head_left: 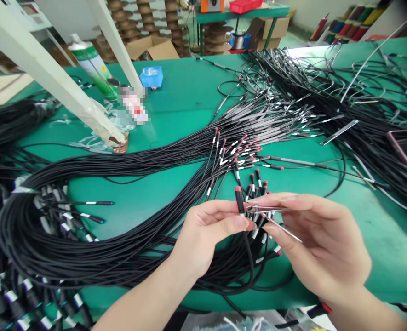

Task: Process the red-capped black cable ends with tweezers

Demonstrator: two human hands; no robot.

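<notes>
Near the front middle of the table, my left hand (217,223) pinches a black cable connector (238,198) with a red end pointing up. Its black cable (249,257) hangs down below the fingers. My right hand (322,243) grips metal tweezers (283,228) between thumb and fingers, their two arms spread apart. The tweezer tips are close beside the connector and my left fingertips; whether they touch it I cannot tell. Directly behind both hands lie several more red-ended connectors (252,179) with white labels.
A thick bundle of black cables (103,243) loops across the green table (175,99). Loose wires (327,92) pile up at the right, by a metal strip-like tool (339,132). White posts (61,78), a spray can (93,66) and a blue box (151,77) stand at back left.
</notes>
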